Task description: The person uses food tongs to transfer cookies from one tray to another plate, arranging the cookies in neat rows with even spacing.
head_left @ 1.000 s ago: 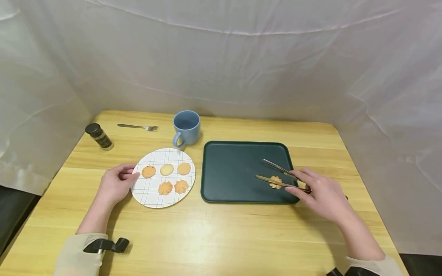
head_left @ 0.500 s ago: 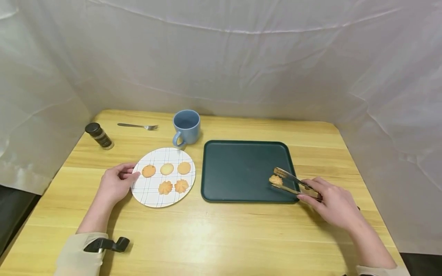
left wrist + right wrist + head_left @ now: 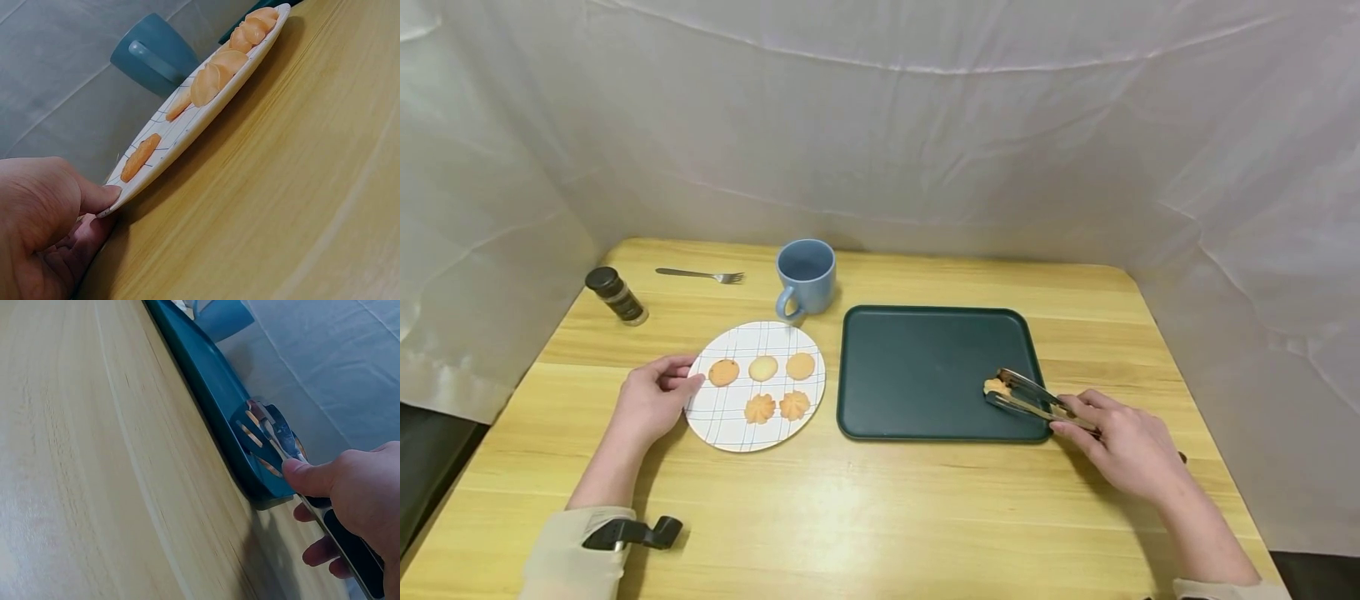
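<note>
In the head view my left hand (image 3: pixel 651 400) pinches the left rim of a white checked plate (image 3: pixel 718 425), thumb on top and fingers below. That plate bears three flat round cookies (image 3: pixel 763 368) in a row, with two flower-shaped cookies (image 3: pixel 760 408) nearer me. My right hand (image 3: pixel 1127 446) grips metal tongs (image 3: pixel 1037 398) over the right end of a dark green tray (image 3: pixel 917 367). Another flower-shaped cookie (image 3: pixel 995 386) is between the tongs' tips, partly covered by them. Whether it touches the tray is unclear. The right wrist view shows my thumb pressing the tongs (image 3: pixel 278 440).
A blue mug (image 3: pixel 806 279) stands behind the plate, near the tray's back left corner. Further left lie a fork (image 3: pixel 700 275) and a black-capped spice jar (image 3: pixel 616 296). Pale cloth (image 3: pixel 880 150) hangs behind the wooden table (image 3: pixel 850 525).
The right hand and tongs have shifted right and slightly toward me. The tongs' tips have closed in on the flower-shaped cookie, which has tilted. The left hand and plate stay put.
</note>
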`<state>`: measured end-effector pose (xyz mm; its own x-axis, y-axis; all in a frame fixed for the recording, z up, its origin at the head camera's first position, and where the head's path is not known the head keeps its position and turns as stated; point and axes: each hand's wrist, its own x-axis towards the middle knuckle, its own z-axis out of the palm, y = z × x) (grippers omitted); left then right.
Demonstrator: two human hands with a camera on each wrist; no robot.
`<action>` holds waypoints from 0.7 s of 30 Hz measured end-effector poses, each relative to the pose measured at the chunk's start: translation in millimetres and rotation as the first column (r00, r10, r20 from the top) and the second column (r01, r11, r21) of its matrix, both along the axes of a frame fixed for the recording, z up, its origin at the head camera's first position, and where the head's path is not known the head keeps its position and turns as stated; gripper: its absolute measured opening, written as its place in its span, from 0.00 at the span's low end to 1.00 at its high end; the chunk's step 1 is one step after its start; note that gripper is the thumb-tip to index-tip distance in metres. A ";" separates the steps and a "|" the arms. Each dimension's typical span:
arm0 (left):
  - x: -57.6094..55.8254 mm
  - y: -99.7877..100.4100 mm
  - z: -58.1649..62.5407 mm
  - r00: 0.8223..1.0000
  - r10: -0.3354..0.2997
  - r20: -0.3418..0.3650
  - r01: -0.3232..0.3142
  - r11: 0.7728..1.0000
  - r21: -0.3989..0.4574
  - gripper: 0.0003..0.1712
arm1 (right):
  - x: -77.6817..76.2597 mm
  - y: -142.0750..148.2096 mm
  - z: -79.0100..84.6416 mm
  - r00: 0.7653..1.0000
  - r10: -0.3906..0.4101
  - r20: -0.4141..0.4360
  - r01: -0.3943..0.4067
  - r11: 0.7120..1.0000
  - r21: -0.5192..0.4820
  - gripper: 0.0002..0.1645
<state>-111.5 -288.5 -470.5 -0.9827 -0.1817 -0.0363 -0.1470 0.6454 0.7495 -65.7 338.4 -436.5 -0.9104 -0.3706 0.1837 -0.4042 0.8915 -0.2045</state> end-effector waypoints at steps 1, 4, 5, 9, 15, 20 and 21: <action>-0.1 -0.1 -0.1 1.000 -0.001 -0.001 0.001 1.000 0.000 0.23 | 0.0 0.0 0.0 1.000 0.008 -0.014 -0.008 1.000 -0.001 0.24; 0.1 -0.2 -0.2 1.000 -0.003 -0.005 0.003 1.000 0.003 0.23 | 0.1 -0.2 0.3 0.999 0.027 -0.044 -0.027 1.000 -0.001 0.22; 0.2 -0.2 -0.2 1.000 -0.003 -0.005 0.003 1.000 0.004 0.23 | 0.1 -0.3 0.5 0.998 0.031 -0.051 -0.032 0.999 -0.003 0.21; 0.3 -0.3 -0.3 1.000 -0.005 -0.006 0.005 1.000 0.007 0.23 | 0.1 -1.7 1.4 0.997 0.037 -0.071 -0.038 0.999 -0.019 0.21; 0.7 -0.3 -0.2 1.000 -0.004 -0.009 0.004 1.000 0.006 0.23 | -2.7 -9.4 8.5 0.994 0.033 -0.101 -0.038 0.998 -0.043 0.23; 0.6 -1.3 -1.6 1.000 -0.002 -0.006 0.002 1.000 -0.001 0.23 | -6.1 -23.0 18.2 0.993 0.049 -0.111 -0.055 0.997 -0.056 0.22; 0.7 -1.4 -1.9 1.000 -0.002 -0.005 0.002 1.000 -0.002 0.23 | -6.9 -26.1 20.0 0.993 0.052 -0.109 -0.059 0.996 -0.060 0.22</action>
<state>-110.8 -289.9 -472.4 -0.9833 -0.1794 -0.0305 -0.1413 0.6475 0.7489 -72.6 312.2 -416.5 -0.8624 -0.4046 0.3041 -0.4755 0.8537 -0.2125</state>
